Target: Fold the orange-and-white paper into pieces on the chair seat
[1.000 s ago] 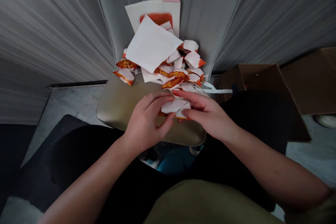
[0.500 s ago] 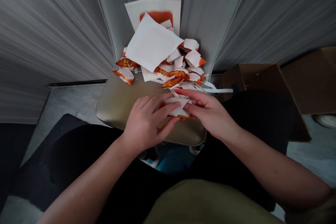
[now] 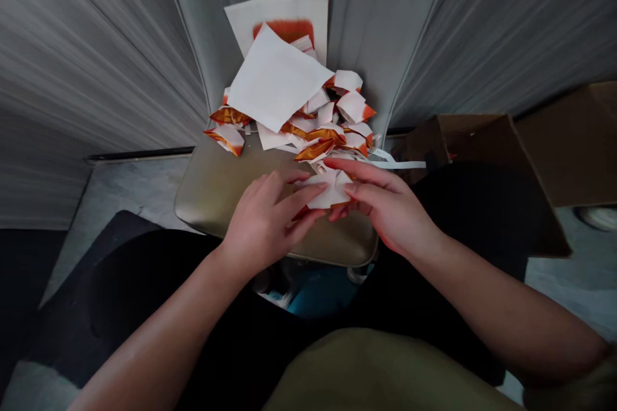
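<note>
Both hands hold one small folded paper (image 3: 330,189), white with orange-red at its lower edge, just above the front of a chair seat (image 3: 216,186). My left hand (image 3: 270,215) is closed on its left side, thumb on top. My right hand (image 3: 388,202) pinches its right side between thumb and fingers. Right beyond the fingers lies a pile of folded white, orange and gold papers (image 3: 315,149). A flat white square sheet (image 3: 279,80) rests over part of the pile. Some fingertips are hidden beneath the held paper.
A larger white sheet with a red-orange patch (image 3: 241,19) lies at the chair back. White paper strips (image 3: 402,165) stick out to the right of the pile. An open cardboard box (image 3: 535,186) stands on the floor at the right. Grey curtains hang on both sides.
The held paper has shifted in the fingers and its folded surface now looks more creased and spread. The fingers of both hands have moved slightly around it. The view has shifted slightly.
</note>
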A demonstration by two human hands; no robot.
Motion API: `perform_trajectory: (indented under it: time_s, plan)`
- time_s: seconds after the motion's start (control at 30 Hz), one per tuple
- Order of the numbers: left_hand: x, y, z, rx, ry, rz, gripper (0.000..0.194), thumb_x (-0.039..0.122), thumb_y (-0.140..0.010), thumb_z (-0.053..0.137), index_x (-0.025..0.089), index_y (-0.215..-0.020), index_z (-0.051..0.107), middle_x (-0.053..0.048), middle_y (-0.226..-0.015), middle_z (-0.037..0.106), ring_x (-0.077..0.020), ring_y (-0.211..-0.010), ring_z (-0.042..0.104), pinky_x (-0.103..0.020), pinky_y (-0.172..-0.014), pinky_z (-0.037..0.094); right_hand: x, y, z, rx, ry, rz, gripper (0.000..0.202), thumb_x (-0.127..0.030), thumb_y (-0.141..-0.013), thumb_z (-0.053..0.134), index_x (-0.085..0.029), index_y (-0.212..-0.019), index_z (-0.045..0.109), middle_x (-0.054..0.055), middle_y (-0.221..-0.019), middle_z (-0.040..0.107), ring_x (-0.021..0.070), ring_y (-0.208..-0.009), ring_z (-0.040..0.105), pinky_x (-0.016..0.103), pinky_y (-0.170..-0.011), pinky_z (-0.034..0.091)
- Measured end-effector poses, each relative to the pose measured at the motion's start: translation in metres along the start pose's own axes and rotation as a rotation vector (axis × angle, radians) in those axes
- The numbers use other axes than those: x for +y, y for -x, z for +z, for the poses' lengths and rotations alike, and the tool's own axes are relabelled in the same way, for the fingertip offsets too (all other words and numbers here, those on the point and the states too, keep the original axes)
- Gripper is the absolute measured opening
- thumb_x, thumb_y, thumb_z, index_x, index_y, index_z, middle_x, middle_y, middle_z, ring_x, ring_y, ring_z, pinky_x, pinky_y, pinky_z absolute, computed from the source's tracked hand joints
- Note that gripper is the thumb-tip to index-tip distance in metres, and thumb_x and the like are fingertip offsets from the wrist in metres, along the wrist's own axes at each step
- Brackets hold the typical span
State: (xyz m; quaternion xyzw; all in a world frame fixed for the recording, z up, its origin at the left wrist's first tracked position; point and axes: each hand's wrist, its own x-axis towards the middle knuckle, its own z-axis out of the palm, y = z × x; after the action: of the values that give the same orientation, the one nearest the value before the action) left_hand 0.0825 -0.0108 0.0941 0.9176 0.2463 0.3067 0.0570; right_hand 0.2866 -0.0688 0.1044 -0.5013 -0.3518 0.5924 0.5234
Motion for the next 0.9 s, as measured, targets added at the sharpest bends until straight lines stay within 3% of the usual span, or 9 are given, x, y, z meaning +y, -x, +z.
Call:
perform_trajectory:
  time_s: [0.1, 0.6, 0.77, 0.9]
  plan:
    - [0.0002, 0.0004, 0.0002, 0.018, 0.037, -0.023, 0.029, 0.032, -0.096, 0.068, 0.023, -0.123, 0.067, -0.012, -0.123, 0.067, -0.0229, -0.104, 0.068, -0.036, -0.085, 0.057, -0.0015, 0.0006, 0.0006, -0.015, 0.017, 0.003, 0.047, -0.019, -0.08, 0.067, -0.027, -0.126, 0.074, -0.001, -0.085, 0.079, 0.017, -0.066, 0.074, 0.034, -0.07, 0.059]
    - [0.0043, 0.0006, 0.0022, 0.07, 0.13, -0.126, 0.028, 0.026, -0.091, 0.074, 0.021, -0.118, 0.071, -0.009, -0.115, 0.064, -0.0218, -0.106, 0.066, -0.036, -0.09, 0.057, 0.0035, -0.0037, -0.0038, -0.122, -0.019, 0.078, 0.056, -0.022, -0.083, 0.075, -0.025, -0.138, 0.066, -0.001, -0.088, 0.081, 0.0171, -0.074, 0.078, 0.032, -0.076, 0.063]
    - [0.006, 0.0031, 0.006, 0.096, 0.087, -0.14, 0.028, 0.028, -0.091, 0.074, 0.02, -0.117, 0.071, -0.01, -0.114, 0.066, -0.0219, -0.101, 0.066, -0.035, -0.085, 0.056, 0.0018, -0.0035, -0.0035, -0.153, -0.018, 0.096, 0.059, -0.023, -0.083, 0.073, -0.023, -0.142, 0.063, 0.0, -0.082, 0.08, 0.0183, -0.077, 0.079, 0.032, -0.078, 0.063]
    - [0.0046, 0.0034, 0.0056, 0.098, -0.028, -0.067, 0.025, 0.029, -0.092, 0.073, 0.02, -0.116, 0.071, -0.011, -0.112, 0.067, -0.0226, -0.095, 0.066, -0.036, -0.078, 0.055, 0.0007, -0.002, -0.0028, -0.143, 0.04, 0.065, 0.058, -0.029, -0.085, 0.073, -0.025, -0.142, 0.063, -0.001, -0.079, 0.079, 0.0184, -0.077, 0.077, 0.032, -0.076, 0.061]
